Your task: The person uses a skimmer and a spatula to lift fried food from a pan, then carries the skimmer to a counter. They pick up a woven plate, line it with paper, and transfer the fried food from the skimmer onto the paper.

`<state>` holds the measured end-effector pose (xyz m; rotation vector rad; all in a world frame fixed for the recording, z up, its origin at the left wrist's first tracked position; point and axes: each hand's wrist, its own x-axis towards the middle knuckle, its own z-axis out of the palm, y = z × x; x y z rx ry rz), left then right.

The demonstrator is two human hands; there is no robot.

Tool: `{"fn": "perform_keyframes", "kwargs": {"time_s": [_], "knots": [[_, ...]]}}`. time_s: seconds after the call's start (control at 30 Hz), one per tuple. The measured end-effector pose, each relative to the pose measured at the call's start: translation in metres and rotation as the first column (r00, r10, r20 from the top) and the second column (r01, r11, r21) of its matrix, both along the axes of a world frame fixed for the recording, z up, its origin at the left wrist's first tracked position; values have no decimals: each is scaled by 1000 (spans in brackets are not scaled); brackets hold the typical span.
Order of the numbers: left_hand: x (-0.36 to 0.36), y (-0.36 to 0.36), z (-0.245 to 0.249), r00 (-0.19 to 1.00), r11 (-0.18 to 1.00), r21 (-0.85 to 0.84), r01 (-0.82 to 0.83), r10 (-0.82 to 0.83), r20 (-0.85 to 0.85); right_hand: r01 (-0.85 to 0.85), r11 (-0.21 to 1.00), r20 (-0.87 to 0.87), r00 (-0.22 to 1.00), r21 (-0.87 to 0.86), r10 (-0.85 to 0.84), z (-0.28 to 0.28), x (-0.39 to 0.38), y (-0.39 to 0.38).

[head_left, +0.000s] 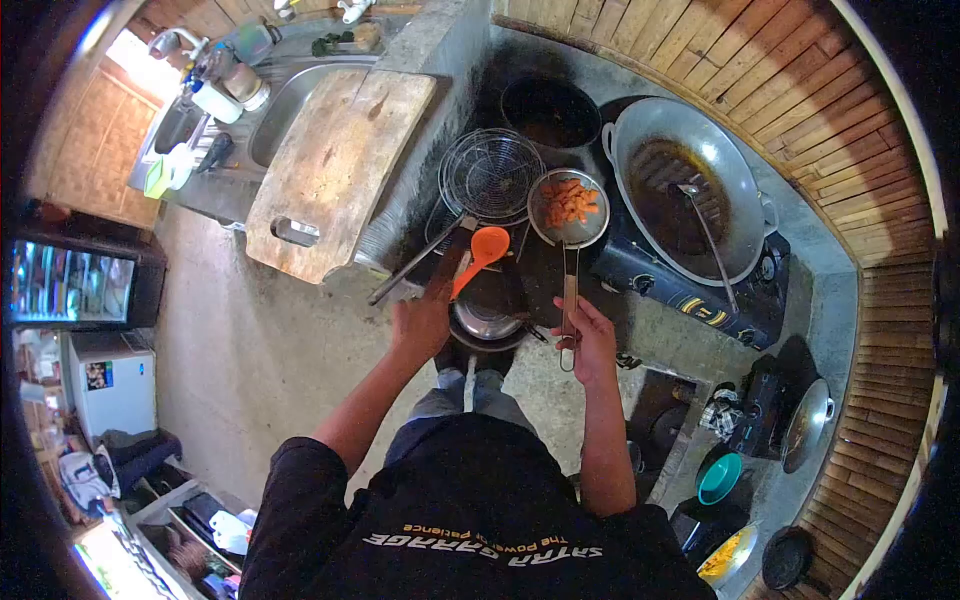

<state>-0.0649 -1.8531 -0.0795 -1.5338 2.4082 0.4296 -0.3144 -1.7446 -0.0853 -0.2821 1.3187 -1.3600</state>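
Note:
My right hand [590, 340] is wrapped round the handle of a metal strainer [543, 227], which holds small orange pieces [570, 201]. My left hand [425, 315] reaches toward an orange ladle [489, 244] and a dark-handled utensil [422, 261]; its fingers are partly hidden, and what they grip is unclear. A round wire skimmer [490, 172] lies just beyond the ladle. Below my hands is a metal lid or pan [485, 322]. To the right, a large wok [735, 150] with brown liquid and a metal ladle [708, 235] sits on a stove.
A wooden cutting board [335, 165] lies across the sink edge at left. Behind the strainer stands a black pan [550, 112]. The stove [660, 290] is under the wok. At lower right are a teal bowl [719, 477] and another pan [806, 425].

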Motion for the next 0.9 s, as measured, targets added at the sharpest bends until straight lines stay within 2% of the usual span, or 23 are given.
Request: {"fn": "perform_keyframes", "kwargs": {"time_s": [0.17, 0.27, 0.37, 0.47, 0.53, 0.6, 0.7, 0.77, 0.83, 0.9], "knots": [[-3, -11, -36, 986, 986, -165, -3, -25, -168, 2, 1000, 6, 1000, 9, -3, -2, 0, -2], [-6, -26, -82, 986, 971, -235, 32, -69, -152, -8, 1000, 7, 1000, -6, 8, -5, 0, -4], [-7, -27, -82, 989, 953, -294, 72, -106, -102, -21, 1000, 10, 1000, -21, 21, -8, 1, -5], [-6, -26, -80, 958, 896, -443, 32, -155, -243, -27, 999, 20, 999, -23, 28, -13, 1, -8], [-6, -23, -79, 942, 918, -395, -26, -110, -318, -26, 999, 15, 1000, -19, 26, -14, 2, -9], [-9, -19, -75, 954, 981, -177, -85, 29, -298, -21, 1000, 30, 999, -19, 21, -16, 2, -10], [-16, -26, -62, 975, 981, 120, -153, 170, -146, -24, 1000, 19, 1000, -7, 24, -12, 4, -12], [-19, -34, -66, 979, 980, 101, -172, 181, -95, -27, 1000, 9, 1000, -5, 27, -11, 3, -12], [-18, -35, -80, 979, 986, -20, -165, 161, -125, -26, 1000, 10, 1000, -12, 26, -14, 2, -11], [-13, -32, -94, 971, 959, -242, -148, 94, -222, -23, 1000, 14, 1000, -8, 24, -16, 2, -10]]}}
